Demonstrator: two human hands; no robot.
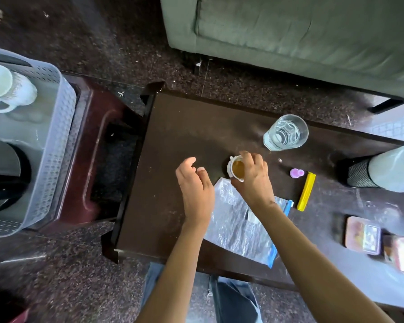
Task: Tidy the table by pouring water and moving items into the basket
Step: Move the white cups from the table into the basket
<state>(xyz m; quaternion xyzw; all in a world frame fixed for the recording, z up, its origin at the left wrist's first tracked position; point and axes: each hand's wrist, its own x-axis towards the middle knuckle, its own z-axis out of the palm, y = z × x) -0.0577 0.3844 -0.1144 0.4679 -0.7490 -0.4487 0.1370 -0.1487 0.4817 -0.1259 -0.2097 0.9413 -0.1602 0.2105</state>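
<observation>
Cup (236,169): small, white, holds brown liquid; on the table (184,127) or just lifted off it, cannot tell which
Right hand (254,179): fingers curled over the cup's rim from its right and near side, gripping from above; judged a top grip chosen to keep the cup level so the liquid stays in
Left hand (196,185): just left of the cup, not touching it; fingers loosely bent, holding nothing; judged placed to steady or take the cup
Glass (286,132): beyond the cup and to its right, upright, water inside, no hand on it
Basket (63,127): well left of the cup, on a stool (96,159) past the table end; white mugs (7,89) already lie in it
Bag (236,224): flat on the table, just nearer than the cup, under the right wrist
Clip (306,191): yellow, right of the cup, well apart
Step judged: taking up the cup for transfer toward the basket; liquid calls for a level carry
</observation>
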